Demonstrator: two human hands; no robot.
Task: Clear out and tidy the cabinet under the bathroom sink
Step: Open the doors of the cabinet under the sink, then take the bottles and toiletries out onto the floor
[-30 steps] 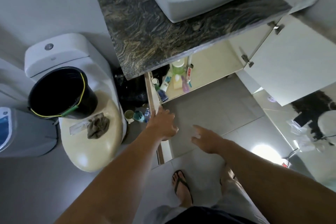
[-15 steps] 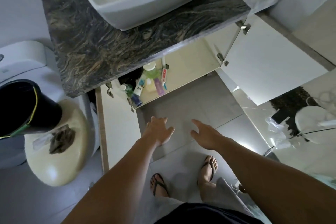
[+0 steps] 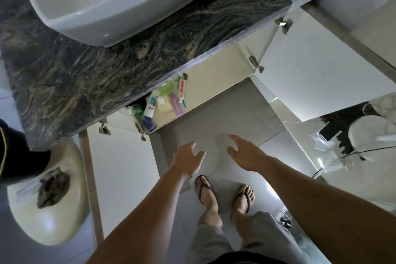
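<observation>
Both doors swung wide, left hand [image 3: 187, 159] and right hand [image 3: 244, 154] at centre frame, each grip spread open, empty; toiletries [image 3: 165, 100] crowding cabinet shelf [image 3: 214, 83] above.

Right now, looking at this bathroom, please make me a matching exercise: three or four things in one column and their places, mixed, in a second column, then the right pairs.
Things:
1. white tube marked ZINC
2. crumpled grey-brown cloth
3. white ceramic basin
4. left hand

Places:
A. on the dark marbled countertop
B. over the grey floor, holding nothing
C. on the cream toilet lid
D. on the cabinet shelf

Pairs: 1-D, 2-C, 3-A, 4-B
</observation>
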